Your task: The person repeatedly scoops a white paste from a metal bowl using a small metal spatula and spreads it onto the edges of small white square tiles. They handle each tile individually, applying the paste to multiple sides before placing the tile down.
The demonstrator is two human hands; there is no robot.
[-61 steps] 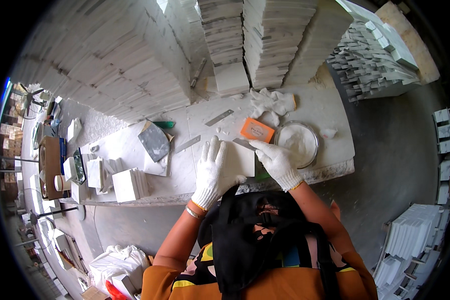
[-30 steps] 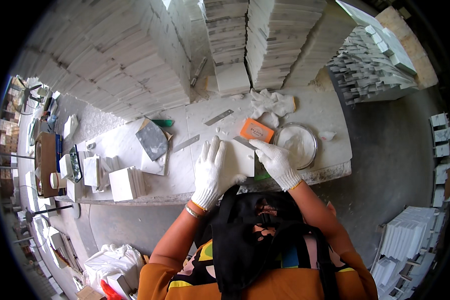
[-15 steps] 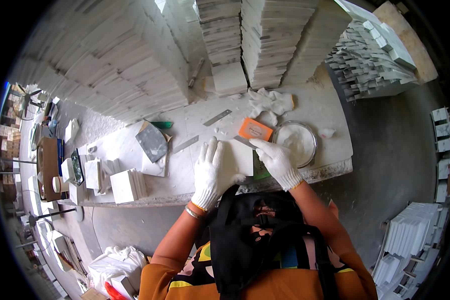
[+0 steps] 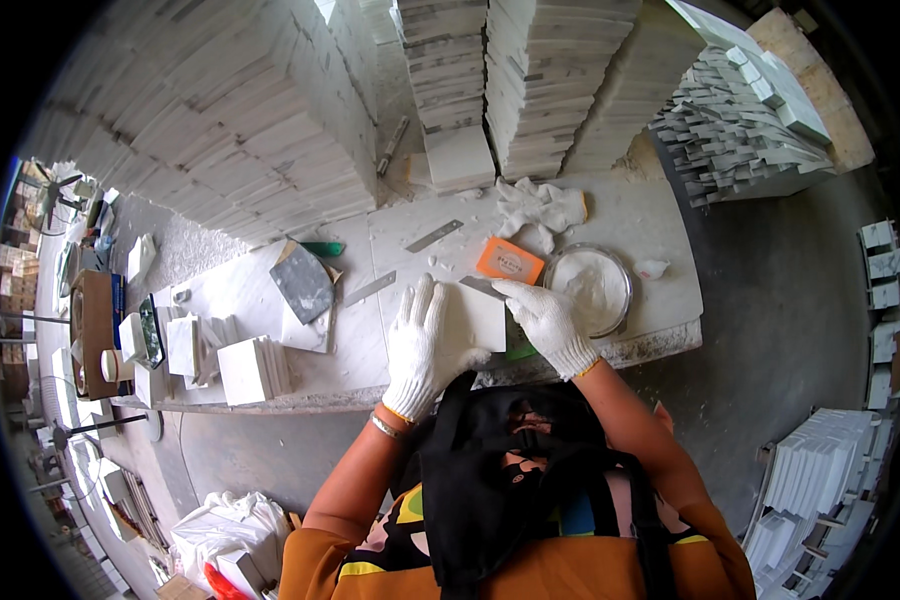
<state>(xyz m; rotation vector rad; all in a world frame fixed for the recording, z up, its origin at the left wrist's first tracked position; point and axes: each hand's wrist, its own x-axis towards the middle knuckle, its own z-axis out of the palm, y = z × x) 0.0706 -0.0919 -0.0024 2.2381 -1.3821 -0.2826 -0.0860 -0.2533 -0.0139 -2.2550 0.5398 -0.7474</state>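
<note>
Watching remotely, I see a square white stone tile (image 4: 478,320) just this side of the orange rectangular box (image 4: 510,261), white-gloved left hand (image 4: 416,345) flat and unclosed on it, white-gloved right hand (image 4: 546,322) pinching a thin grey metal blade (image 4: 481,287) that could skid if palm pressure slackened.

Seeing dark-bladed fan (image 4: 50,194) far left, cardboard box (image 4: 91,350) below it in view, white plastic bag (image 4: 222,528) lower left with red plastic (image 4: 226,582) beside it, white slabs (image 4: 818,462) lined up lower right

White-gloved hands (image 4: 416,345), orange-brown sleeves (image 4: 315,562)
</note>
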